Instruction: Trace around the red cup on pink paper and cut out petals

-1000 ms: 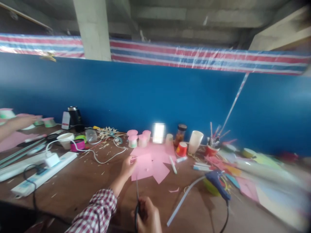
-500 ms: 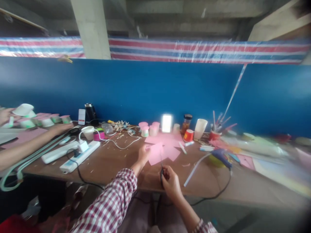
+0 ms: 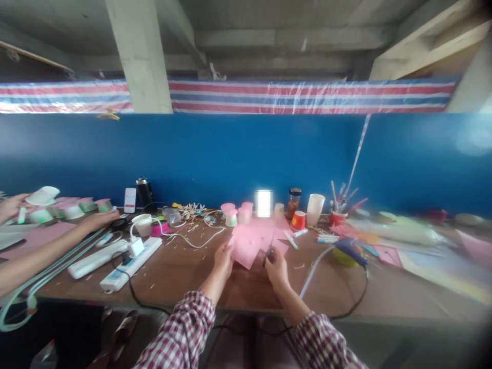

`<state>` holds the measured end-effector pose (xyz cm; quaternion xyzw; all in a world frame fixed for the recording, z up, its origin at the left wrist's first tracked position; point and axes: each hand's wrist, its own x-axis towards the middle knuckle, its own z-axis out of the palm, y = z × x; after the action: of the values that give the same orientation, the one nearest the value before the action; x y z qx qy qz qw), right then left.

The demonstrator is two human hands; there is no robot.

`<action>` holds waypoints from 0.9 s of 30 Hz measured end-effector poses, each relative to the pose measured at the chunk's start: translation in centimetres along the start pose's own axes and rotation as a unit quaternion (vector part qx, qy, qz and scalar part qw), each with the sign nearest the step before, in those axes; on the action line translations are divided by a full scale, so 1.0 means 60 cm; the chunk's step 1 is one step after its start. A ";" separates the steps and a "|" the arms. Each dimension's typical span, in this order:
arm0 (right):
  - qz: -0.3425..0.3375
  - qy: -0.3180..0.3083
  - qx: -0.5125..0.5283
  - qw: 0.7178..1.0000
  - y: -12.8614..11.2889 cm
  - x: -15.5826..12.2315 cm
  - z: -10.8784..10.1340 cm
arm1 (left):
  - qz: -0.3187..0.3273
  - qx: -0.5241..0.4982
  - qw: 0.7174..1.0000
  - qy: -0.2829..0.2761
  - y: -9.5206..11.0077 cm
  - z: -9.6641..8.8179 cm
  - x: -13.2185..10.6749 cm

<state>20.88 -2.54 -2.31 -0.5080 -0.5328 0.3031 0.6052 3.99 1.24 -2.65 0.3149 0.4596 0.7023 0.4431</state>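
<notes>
My left hand (image 3: 223, 259) pinches the left edge of a pink paper sheet (image 3: 246, 252) held over the brown table. In my right hand (image 3: 275, 265) is a pair of dark-handled scissors (image 3: 266, 258), its fingers closed round the handles and the blades pointing away from me beside the sheet's right side. Whether the blades touch the paper I cannot tell. More pink paper (image 3: 279, 225) lies behind and beneath the held sheet. Just beyond stand several small cups with pink tops (image 3: 231, 217).
At left are a power strip (image 3: 132, 266) and white cables, with a co-worker's hand (image 3: 100, 219) near cups. A glue gun (image 3: 350, 250) with a black cord lies at right. Behind stand a lidded jar (image 3: 294, 202), a red cup (image 3: 298, 220) and a white cup (image 3: 315, 209).
My right hand and the scissors have moved forward and to the right, closer to the paper. The pink sheet has turned in my left hand. The camera view has tilted up slightly.
</notes>
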 end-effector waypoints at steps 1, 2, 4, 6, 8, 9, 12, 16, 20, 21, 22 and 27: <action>0.001 0.011 0.000 1.000 0.000 0.008 0.003 | -0.009 -0.032 0.999 -0.003 0.000 0.001 0.005; 0.002 0.019 0.001 1.000 0.000 0.014 0.006 | -0.016 -0.062 0.998 -0.006 0.000 0.003 0.009; 0.002 0.025 0.008 1.000 0.002 0.023 0.011 | -0.026 -0.111 0.993 -0.004 -0.001 0.004 0.013; 0.003 0.022 0.017 1.000 0.005 0.026 0.014 | -0.033 -0.149 0.988 -0.004 -0.003 0.004 0.012; 0.007 0.008 0.027 1.000 0.011 0.026 0.015 | -0.039 -0.173 0.984 -0.015 -0.006 0.004 0.006; 0.010 -0.002 0.032 0.999 0.013 0.025 0.015 | -0.042 -0.181 0.982 -0.023 -0.008 0.003 0.002; 0.022 -0.036 0.050 0.998 0.020 0.023 0.014 | -0.043 -0.196 0.979 -0.035 -0.012 0.001 -0.009; 0.045 -0.072 0.080 0.993 0.019 0.021 0.011 | -0.041 -0.204 0.977 -0.043 -0.011 -0.002 -0.014; 0.051 -0.087 0.101 0.990 0.007 0.018 0.010 | -0.036 -0.205 0.977 -0.053 -0.008 -0.002 -0.016; 0.049 -0.089 0.104 0.989 0.005 0.017 0.010 | -0.036 -0.204 0.977 -0.057 -0.007 -0.002 -0.017; 0.047 -0.090 0.107 0.989 0.003 0.017 0.010 | -0.036 -0.201 0.977 -0.062 -0.007 -0.001 -0.017; 0.041 -0.088 0.115 0.989 0.008 0.020 0.013 | -0.051 -0.186 0.977 -0.090 -0.006 0.001 -0.017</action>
<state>20.53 -1.04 -2.44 -0.4280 -0.5244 0.4305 0.5971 4.61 0.40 -3.01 0.2651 0.2941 0.7207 0.5691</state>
